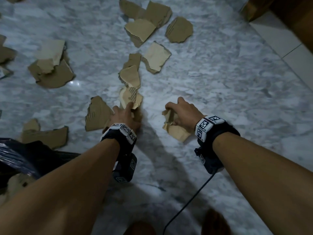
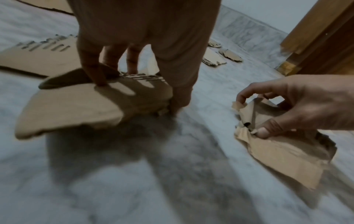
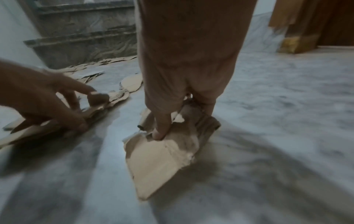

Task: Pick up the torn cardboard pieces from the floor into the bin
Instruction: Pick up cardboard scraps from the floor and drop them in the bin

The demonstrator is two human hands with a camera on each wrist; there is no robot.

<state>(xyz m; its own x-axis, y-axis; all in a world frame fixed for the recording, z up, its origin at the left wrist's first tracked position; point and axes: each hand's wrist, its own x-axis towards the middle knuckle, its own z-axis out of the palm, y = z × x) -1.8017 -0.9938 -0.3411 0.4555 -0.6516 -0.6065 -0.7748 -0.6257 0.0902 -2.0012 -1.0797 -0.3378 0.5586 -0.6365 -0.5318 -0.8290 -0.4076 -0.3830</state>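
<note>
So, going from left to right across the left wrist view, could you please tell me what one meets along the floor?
Large cardboard piece under the left hand → crumpled cardboard piece pinched by the right hand.

This looks like a room or hallway inside a home. The floor (image 1: 211, 78) is polished grey-white marble, stone stairs (image 3: 82, 37) rise at one side, and a wooden door frame (image 2: 314, 39) stands beside a white wall.
</note>
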